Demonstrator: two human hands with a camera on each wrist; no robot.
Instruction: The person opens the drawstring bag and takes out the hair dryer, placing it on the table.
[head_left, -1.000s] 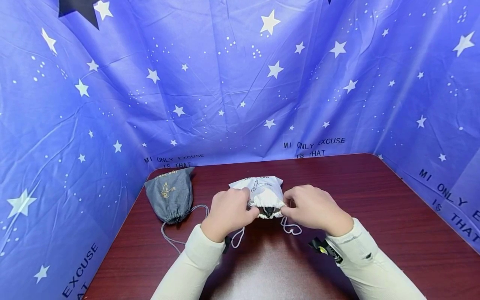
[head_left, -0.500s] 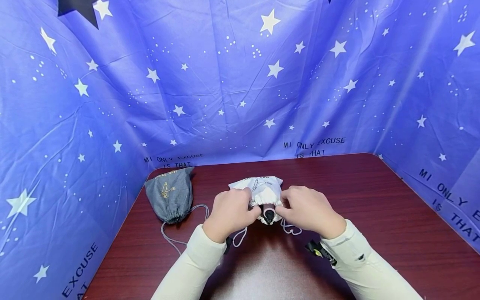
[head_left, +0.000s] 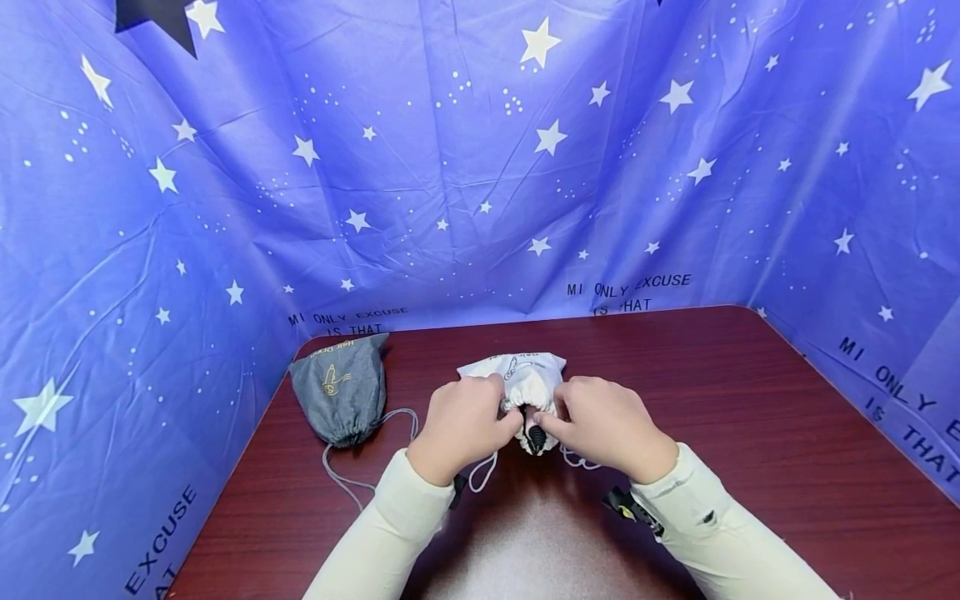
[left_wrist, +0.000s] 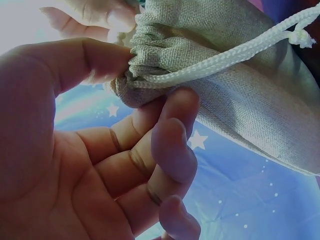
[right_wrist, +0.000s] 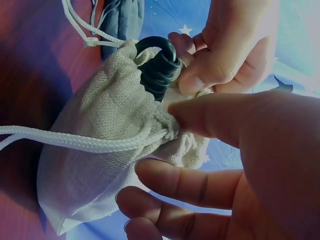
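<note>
A pale drawstring bag (head_left: pixel 531 390) printed with a hair dryer lies at mid-table, its mouth towards me. On one side of the gathered mouth my left hand (head_left: pixel 461 427) pinches the cloth between thumb and fingers. Opposite it, my right hand (head_left: pixel 611 423) pinches the other edge, the thumb over the rim. Between the thumbs a ribbed black cord end (right_wrist: pixel 158 80) shows in the opening; what it belongs to is mostly hidden in the bag. A white drawstring (left_wrist: pixel 220 64) trails from the mouth on the left, and another white cord (right_wrist: pixel 82 142) on the right.
A grey drawstring bag (head_left: pixel 341 392) with a gold hair dryer print lies to the left, its grey cords (head_left: pixel 347 483) reaching towards my left forearm. The dark red table (head_left: pixel 757 400) is backed by a blue star-patterned curtain (head_left: pixel 450 167).
My right hand has shifted left along the bag's mouth, narrowing the opening, and its thumb now lies nearer the black cord end. The left hand has barely moved.
</note>
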